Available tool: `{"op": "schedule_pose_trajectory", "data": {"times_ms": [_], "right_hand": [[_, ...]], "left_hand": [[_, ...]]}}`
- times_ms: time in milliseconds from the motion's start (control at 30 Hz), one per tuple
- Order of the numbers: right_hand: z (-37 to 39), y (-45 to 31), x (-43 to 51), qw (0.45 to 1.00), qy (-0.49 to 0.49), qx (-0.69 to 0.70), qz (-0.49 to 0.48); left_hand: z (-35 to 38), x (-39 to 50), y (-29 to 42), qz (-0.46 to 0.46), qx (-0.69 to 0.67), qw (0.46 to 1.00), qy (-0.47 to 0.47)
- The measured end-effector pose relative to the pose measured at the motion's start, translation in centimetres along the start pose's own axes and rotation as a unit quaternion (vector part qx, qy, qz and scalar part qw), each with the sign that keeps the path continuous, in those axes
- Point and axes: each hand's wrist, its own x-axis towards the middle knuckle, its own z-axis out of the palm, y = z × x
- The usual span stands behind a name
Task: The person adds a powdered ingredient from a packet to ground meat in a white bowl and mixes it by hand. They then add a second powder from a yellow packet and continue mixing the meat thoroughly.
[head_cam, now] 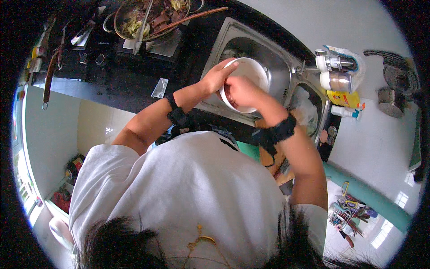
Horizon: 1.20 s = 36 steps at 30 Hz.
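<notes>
Over the near edge of a stainless steel sink [278,84], my left hand [218,75] grips a white bowl [250,67] by its left rim, thumb on the edge. The bowl is tilted. My right hand [240,92] reaches inside it, fingers bent against the reddish contents at the lower left; whether they hold any of it is hidden. A black band circles each wrist. Back left, a pan [116,28] of meat and leafy vegetables sits on the stove, with chopsticks [195,21] and a metal utensil [142,28] lying across it.
A small packet [160,88] lies on the black counter left of the sink. The second basin at right holds a clear plastic bag [304,109]. Beyond the faucet [304,69] stand jars, a yellow pouch [344,99] and a white bottle [344,111]. Knives and tools lie far left.
</notes>
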Motion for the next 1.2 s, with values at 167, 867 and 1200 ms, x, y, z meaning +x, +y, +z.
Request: {"op": "schedule_pose_trajectory", "data": {"times_ms": [167,867,1200], "right_hand": [[-1.6,1.0,-0.8,0.975,0.167,0.148,0.006],[-0.5,-0.8,0.0,0.993,0.021,0.089,-0.071],[0.2,-0.8,0.0,0.99,0.042,-0.042,-0.127]], "left_hand": [[-1.6,0.1,0.9,0.01,-0.042,0.999,-0.022],[-0.2,-0.4,1.1,-0.01,-0.039,0.999,-0.018],[-2.1,0.1,2.8,0.016,-0.09,0.996,0.01]]}}
